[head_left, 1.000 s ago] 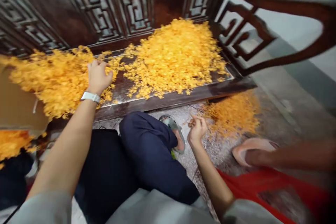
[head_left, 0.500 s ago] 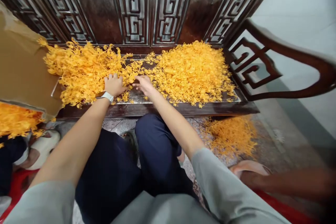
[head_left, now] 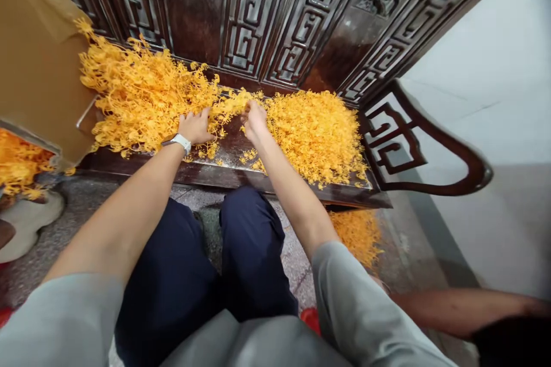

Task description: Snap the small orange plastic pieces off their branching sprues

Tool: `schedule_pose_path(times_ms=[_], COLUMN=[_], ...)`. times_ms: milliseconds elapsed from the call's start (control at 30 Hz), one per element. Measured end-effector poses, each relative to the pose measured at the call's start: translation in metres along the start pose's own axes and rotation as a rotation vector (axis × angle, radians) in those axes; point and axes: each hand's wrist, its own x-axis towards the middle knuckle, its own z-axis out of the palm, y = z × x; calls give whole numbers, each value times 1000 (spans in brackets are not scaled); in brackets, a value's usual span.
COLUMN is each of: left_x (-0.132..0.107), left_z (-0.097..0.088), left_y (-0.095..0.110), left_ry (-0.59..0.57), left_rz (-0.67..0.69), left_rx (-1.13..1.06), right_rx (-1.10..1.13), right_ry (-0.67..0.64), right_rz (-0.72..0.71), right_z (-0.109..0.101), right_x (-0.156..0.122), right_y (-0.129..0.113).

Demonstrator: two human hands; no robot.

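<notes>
"Counting what?"
"Two yellow piles (head_left: 316, 135) on one bench (head_left: 230, 149)."
"Hands?"
"My left hand (head_left: 195, 127): palm down, fingers spread, at the left pile (head_left: 140, 94). My right hand (head_left: 255, 119): curled between piles, can't tell if holding."

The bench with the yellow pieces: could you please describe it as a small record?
Bench: dark wood, carved back
Left yellow pile: on the seat, beside brown cardboard
Right yellow pile: on the seat
Left hand: fingers spread, at the left pile's edge
Right hand: fingers bent, between piles; grip unclear
Left wrist: watch, pale band
</notes>
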Motion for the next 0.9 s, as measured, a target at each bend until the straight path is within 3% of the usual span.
schedule_pose_path(times_ms=[167, 300, 467, 600, 900], left_x=[0, 3, 9, 14, 17], left_z=[0, 8, 19, 18, 20], left_y=[0, -1, -11, -11, -3], left_ry=[33, 41, 31, 58, 93], left_rz=[-14, -59, -46, -75, -151], left_rx=[-50, -35, 15, -8, 42], right_rx=[-28, -85, -248, -373, -473], right_ry=[-142, -174, -209, -246, -341], right_rz=[-172, -311, -555, -572, -568], right_z=[-7, -10, -40, -75, -133], right_x=[-3, -7, -3, -20, -69], right_y=[-29, -49, -124, -174, -219])
